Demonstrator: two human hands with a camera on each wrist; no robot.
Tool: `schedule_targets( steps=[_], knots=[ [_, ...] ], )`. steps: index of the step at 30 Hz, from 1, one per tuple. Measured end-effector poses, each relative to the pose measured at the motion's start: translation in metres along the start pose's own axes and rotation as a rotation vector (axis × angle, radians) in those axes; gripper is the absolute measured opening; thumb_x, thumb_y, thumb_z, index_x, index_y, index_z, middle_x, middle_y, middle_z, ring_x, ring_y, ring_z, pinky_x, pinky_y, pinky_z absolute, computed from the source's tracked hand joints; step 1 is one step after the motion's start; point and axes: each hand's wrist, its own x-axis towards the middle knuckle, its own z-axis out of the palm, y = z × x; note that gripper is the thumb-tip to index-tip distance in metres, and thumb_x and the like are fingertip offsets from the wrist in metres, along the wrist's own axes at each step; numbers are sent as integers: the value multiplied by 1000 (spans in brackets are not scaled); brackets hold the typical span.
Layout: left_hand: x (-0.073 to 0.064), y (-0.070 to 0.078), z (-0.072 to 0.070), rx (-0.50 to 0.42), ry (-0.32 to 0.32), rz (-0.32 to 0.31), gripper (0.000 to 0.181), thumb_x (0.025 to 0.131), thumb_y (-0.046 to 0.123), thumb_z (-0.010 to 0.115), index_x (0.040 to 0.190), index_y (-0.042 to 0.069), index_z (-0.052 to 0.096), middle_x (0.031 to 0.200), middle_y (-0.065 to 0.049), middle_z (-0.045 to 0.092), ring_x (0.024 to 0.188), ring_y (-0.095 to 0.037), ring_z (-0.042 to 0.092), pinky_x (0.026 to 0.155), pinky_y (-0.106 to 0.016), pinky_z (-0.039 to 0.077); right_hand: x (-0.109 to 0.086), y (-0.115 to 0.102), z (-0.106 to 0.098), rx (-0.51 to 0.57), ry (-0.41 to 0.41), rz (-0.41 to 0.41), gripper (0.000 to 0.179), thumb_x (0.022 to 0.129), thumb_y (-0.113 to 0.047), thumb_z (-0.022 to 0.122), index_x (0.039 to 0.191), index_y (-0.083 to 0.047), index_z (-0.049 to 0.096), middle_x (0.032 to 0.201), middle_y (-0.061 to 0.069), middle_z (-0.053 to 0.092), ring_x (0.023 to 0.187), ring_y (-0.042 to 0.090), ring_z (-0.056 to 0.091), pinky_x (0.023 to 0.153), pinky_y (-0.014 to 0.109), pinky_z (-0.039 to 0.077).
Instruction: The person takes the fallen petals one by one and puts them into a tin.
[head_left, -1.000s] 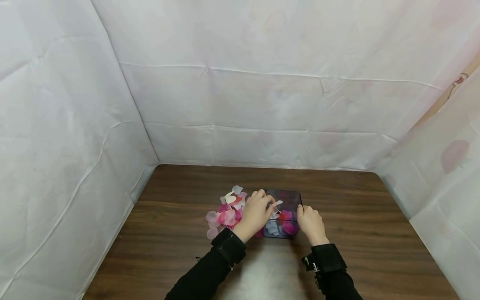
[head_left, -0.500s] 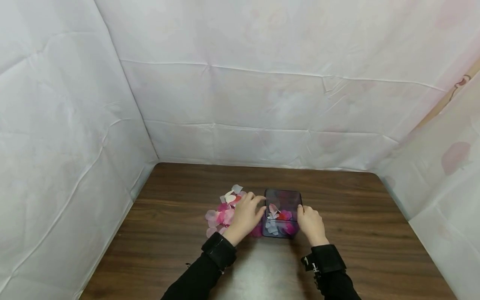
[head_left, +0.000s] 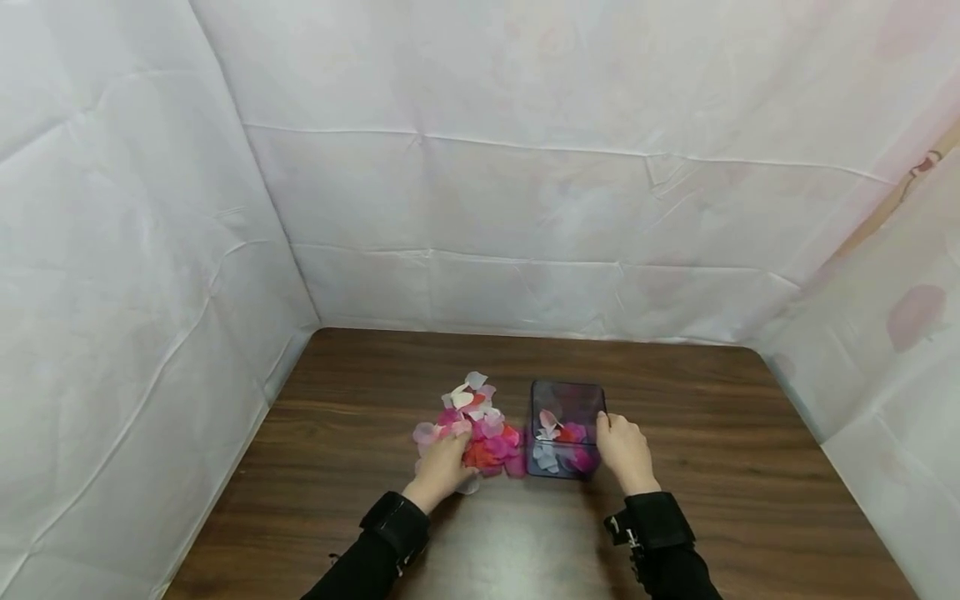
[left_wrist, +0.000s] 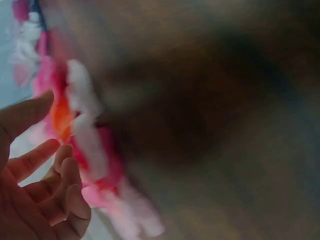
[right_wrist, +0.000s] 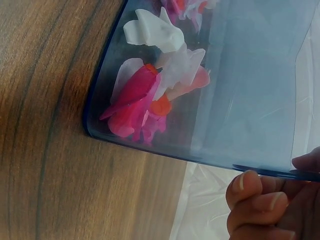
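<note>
A see-through dark-tinted plastic box [head_left: 573, 404] stands at the middle of the table, tilted in the right wrist view, with white, pink and orange petals [right_wrist: 135, 100] inside. My right hand [head_left: 627, 452] pinches the wall on its right side, thumb on one face and fingers on the other. Left of the box lies a loose pile of petals [head_left: 491, 446] in pink, red and white. Over the near-left edge of this pile is my left hand [head_left: 441, 471]. In the left wrist view its thumb and fingers [left_wrist: 32, 162] are apart and bent loosely at the petals, with nothing seen between them.
The brown wood-grain table [head_left: 345, 467] carries both box and pile. White cloth walls [head_left: 480, 200] rise at its back, left and right sides. A pale petal [head_left: 469, 485] lies at the pile's near edge.
My left hand has drawn back from the box, leftward and toward me, to the near side of the pile. A pinkish-white petal now shows in the box. The right hand has kept its hold.
</note>
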Motion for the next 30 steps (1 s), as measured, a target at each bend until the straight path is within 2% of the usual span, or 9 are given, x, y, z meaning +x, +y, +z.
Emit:
schedule_targets(
  steps=[5, 9, 13, 17, 22, 26, 30],
  knots=[
    [-8, -8, 15, 41, 31, -24, 33, 77, 12, 74, 106, 5, 60, 93, -12, 65, 84, -27, 64, 66, -42, 51, 1, -3, 3, 4, -8, -2, 43, 101, -26, 28, 65, -8, 40, 58, 5, 35, 53, 19, 39, 55, 30, 32],
    [-9, -7, 19, 26, 85, -48, 21, 78, 4, 68, 98, 5, 60, 86, -12, 64, 74, -27, 63, 57, -39, 49, 2, -3, 4, 2, 9, -1, 43, 101, -26, 29, 68, -5, 46, 59, 6, 39, 57, 21, 45, 56, 33, 35],
    [-8, -6, 21, 35, 155, -21, 16, 75, -1, 67, 86, 7, 58, 78, -10, 63, 69, -26, 63, 53, -36, 47, 3, -2, 3, -10, 12, -4, 42, 101, -25, 29, 71, -3, 50, 61, 8, 43, 63, 23, 49, 59, 36, 38],
    [-7, -7, 20, 25, 197, 10, 13, 78, 4, 70, 79, 8, 57, 75, -8, 61, 71, -25, 63, 56, -34, 48, 2, -1, 2, -12, 4, -3, 42, 101, -25, 29, 68, -5, 46, 61, 7, 40, 61, 22, 47, 59, 35, 37],
    [0, -1, 8, -3, 248, 44, 10, 83, 11, 68, 80, 7, 60, 76, -6, 61, 73, -22, 62, 63, -34, 49, 0, 0, 2, -13, 7, -1, 42, 101, -25, 29, 66, -6, 43, 60, 6, 39, 60, 22, 47, 58, 34, 36],
    [12, 9, -9, -36, 260, 31, 7, 87, 14, 65, 87, 7, 64, 83, -6, 66, 78, -21, 65, 70, -35, 52, 0, 1, 1, -9, 3, 3, 43, 101, -26, 28, 67, -6, 44, 60, 6, 38, 61, 22, 47, 57, 35, 36],
    [25, 21, -28, -75, 272, 27, 9, 89, 14, 64, 92, 6, 67, 84, -7, 66, 75, -20, 66, 66, -33, 53, 1, 1, 1, -8, 9, -3, 43, 101, -27, 29, 68, -6, 45, 60, 6, 39, 62, 23, 48, 58, 35, 37]
  ],
)
